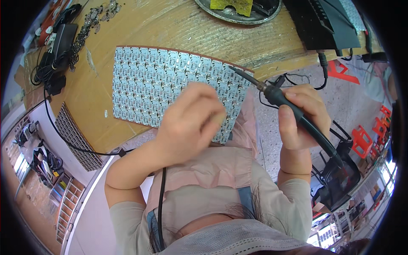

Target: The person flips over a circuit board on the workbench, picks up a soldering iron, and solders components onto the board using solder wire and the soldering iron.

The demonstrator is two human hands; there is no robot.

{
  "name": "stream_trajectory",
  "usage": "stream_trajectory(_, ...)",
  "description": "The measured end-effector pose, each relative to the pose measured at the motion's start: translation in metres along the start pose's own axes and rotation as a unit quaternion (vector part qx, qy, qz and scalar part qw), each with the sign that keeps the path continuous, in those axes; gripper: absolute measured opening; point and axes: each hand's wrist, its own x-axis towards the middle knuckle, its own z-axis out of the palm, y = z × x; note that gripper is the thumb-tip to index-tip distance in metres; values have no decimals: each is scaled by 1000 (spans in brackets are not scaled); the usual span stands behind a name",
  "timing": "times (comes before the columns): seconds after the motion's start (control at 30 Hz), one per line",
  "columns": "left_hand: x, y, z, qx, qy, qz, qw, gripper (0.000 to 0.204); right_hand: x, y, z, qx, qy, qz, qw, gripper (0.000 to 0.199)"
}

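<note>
A large panel of small white circuit boards [144, 80] in close rows lies across the wooden table, its near right part reaching past the table's edge. My right hand [305, 117] is wrapped round the dark handle of a soldering iron [277, 96]. The iron's tip points up and left, over the panel's far right corner; I cannot tell whether it touches. Over the near middle of the panel is my left hand [191, 119], slightly blurred, with its fingers curled in toward the thumb. Whatever it may pinch is hidden, and it covers several of the boards.
A round metal dish [255, 19] with a yellow sponge [233, 6] stands at the far edge. Right of it sits a black box [318, 25] with a cable. Small loose parts [95, 19] and a black power adapter [63, 42] lie far left. Another panel [76, 136] is nearer left.
</note>
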Motion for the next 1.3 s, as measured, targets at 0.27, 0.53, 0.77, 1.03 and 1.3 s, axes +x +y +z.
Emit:
stream_trajectory(0.27, 24, -17, -4, 85, 107, -33, 990, 12, 4, 3, 8, 6, -19, -18, 1000, 21)
stream_trajectory(0.53, 31, -26, 2, 128, 107, -3, 986, 11, 3, 1, 1, 1, -4, -14, 1000, 23)
stream_trajectory(0.77, 35, -30, 8, 117, 105, 14, 988, 14, 5, 3, 5, 11, -13, -18, 1000, 23)
stream_trajectory(1.03, 38, -28, 3, 124, 106, 10, 987, 13, 5, 4, 6, 8, -12, -18, 1000, 22)
stream_trajectory(1.3, 38, -24, 8, 123, 77, 9, 989, 12, -1, 2, -9, -6, -3, -1, 1000, 23)
